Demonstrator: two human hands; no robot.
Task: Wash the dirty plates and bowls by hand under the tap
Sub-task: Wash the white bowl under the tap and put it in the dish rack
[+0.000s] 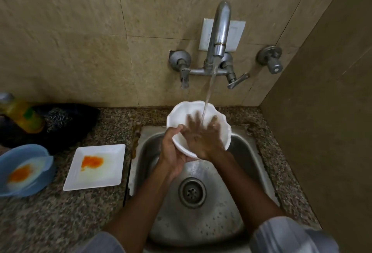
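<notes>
Running along the frame's lower left, a speckled granite counter (60,212) holds a stained square plate (94,167). At centre, the left hand (173,152) grips a white bowl (181,111) while the right hand (203,138) lies flat-fingered inside it.

Dim, warm indoor light falls from above, leaving the left end of the bench (60,212) murky. Soft glare sits on the tap (220,29) and the sink (201,222) floor. The right hand (203,140) smears with motion blur (its fingers (191,120) ghosted). Wide-angle distortion bends the wall tiles (80,31) at the edges, and the blue bowl (12,158) at left is soft.
</notes>
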